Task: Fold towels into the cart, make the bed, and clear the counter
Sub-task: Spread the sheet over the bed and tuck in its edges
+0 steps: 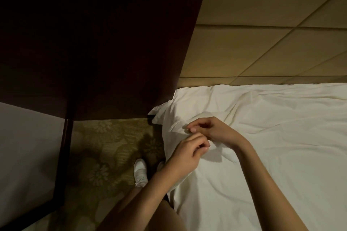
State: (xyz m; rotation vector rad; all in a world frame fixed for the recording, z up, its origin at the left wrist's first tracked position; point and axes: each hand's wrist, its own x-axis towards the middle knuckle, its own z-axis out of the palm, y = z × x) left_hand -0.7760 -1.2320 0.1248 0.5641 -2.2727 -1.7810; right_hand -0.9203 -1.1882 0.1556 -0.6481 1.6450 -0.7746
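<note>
While both hands pinch white sheet (262, 155) | padded headboard (262, 24) behind | dark panel (93, 43) left, floral carpet (105, 152) below

Bed (272, 146) right of carpet (105, 146), below headboard (262, 33).

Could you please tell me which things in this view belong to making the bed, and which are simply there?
In use:
- white sheet, pinched near the bed's corner
- left hand
- right hand

Simply there:
- padded headboard
- dark wooden cabinet
- patterned carpet
- white shoe
</note>
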